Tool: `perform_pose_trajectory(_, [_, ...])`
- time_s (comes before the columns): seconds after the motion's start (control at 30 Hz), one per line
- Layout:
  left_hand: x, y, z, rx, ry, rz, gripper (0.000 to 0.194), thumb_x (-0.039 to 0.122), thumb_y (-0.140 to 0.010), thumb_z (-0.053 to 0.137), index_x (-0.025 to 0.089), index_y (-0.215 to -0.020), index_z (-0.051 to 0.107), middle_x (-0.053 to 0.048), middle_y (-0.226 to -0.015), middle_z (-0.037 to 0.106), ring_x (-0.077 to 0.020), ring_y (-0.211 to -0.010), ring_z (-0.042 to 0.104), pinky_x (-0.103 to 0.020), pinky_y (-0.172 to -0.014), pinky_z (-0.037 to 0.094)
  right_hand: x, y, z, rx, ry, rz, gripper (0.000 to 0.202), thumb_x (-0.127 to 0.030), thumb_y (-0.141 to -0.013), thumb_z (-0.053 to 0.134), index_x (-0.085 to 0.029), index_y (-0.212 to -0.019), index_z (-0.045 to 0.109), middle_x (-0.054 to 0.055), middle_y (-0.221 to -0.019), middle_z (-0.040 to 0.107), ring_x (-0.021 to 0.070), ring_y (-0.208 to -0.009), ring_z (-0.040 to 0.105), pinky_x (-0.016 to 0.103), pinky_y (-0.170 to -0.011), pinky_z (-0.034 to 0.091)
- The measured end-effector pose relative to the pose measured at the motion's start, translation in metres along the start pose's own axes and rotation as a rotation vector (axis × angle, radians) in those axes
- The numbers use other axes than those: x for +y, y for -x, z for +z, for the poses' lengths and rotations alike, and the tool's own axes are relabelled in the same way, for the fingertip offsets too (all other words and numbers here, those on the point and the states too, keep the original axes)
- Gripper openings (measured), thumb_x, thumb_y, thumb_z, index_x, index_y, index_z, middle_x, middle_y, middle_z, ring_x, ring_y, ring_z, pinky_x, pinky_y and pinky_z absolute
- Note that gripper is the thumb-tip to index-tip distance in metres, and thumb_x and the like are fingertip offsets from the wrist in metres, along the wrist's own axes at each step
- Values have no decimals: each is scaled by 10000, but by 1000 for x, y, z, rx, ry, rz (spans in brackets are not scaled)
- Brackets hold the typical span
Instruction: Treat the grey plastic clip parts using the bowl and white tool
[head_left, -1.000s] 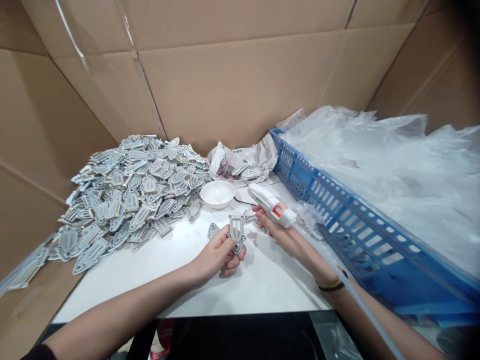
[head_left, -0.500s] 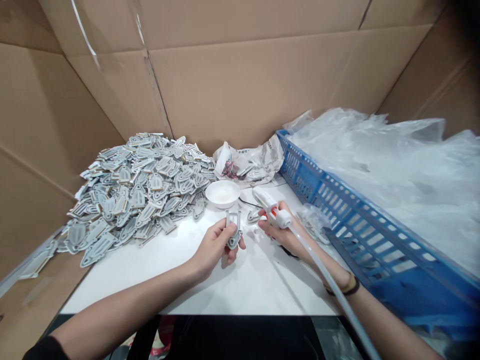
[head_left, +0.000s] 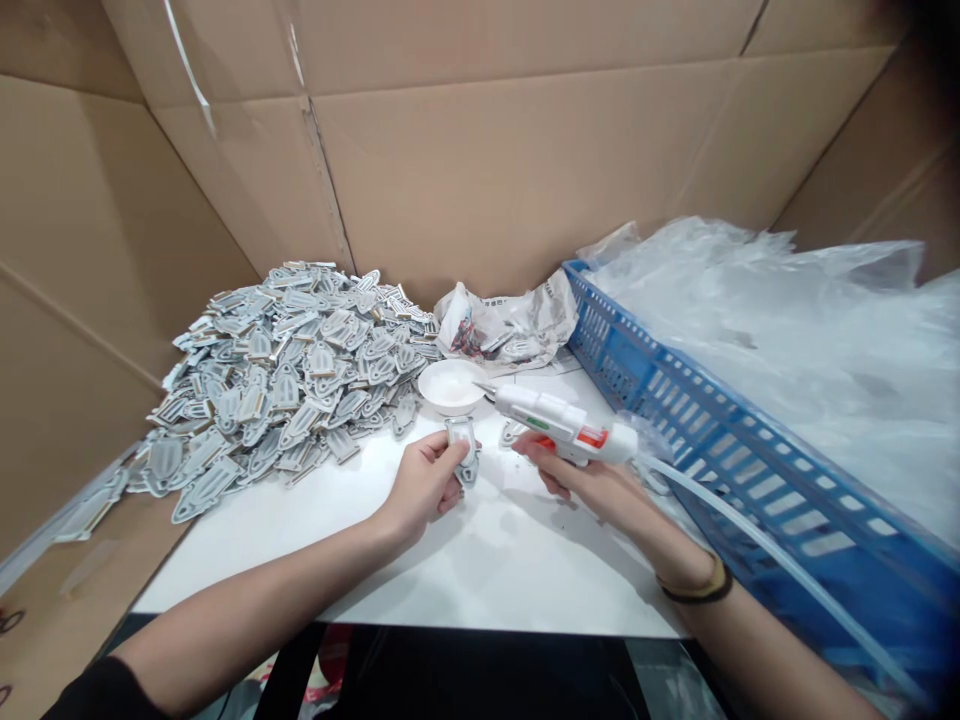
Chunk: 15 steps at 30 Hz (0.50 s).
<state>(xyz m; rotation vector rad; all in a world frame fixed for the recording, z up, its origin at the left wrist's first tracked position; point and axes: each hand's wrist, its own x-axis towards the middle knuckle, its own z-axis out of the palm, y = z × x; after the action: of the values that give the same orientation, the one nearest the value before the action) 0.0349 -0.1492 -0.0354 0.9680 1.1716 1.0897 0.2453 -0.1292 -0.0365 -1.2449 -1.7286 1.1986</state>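
Note:
My left hand (head_left: 429,478) pinches a small grey frame-shaped plastic piece (head_left: 463,437) with a looped lower end, held above the white table. My right hand (head_left: 574,470) is wrapped round the handle of a white glue gun (head_left: 551,415) with orange parts. Its metal nozzle points left, over the right rim of a shallow white bowl (head_left: 439,388) and above the held piece. From the gun's back a long translucent glue stick (head_left: 757,535) trails down to the right. A large heap of similar grey pieces (head_left: 292,365) lies left of the bowl.
A crumpled printed plastic bag (head_left: 544,315) with small parts lies behind the bowl. Along the right stands a blue plastic crate (head_left: 720,440) full of clear plastic bags (head_left: 787,340). Cardboard walls (head_left: 525,170) enclose the back and sides of the white table (head_left: 465,580).
The glue gun has swung from pointing away to pointing left, its nozzle now near the bowl. My left hand still holds the grey piece, a little tilted. The view has shifted slightly.

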Motion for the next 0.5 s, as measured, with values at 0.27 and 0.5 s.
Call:
perform_pose_trajectory(0.27, [-7,-6,-6,15,-113,125,383,548,-798,646,193,-756,508,101,-352,385,-61,-277,335,-167,-319,257,2,4,6,58,146,8,362,-542,-815,615,-212,-682,549,-25,-541,515,131,-507,482,251,-474,381])
perform_pose_trajectory(0.5, [-10,-8,-8,32,-102,177,396,565,-823,639,192,-776,513,93,-367,419,-65,-291,352,-163,-319,253,-3,4,9,90,185,-3,281,-464,-799,591,-216,-678,536,-33,-534,524,129,-488,483,253,-458,363])
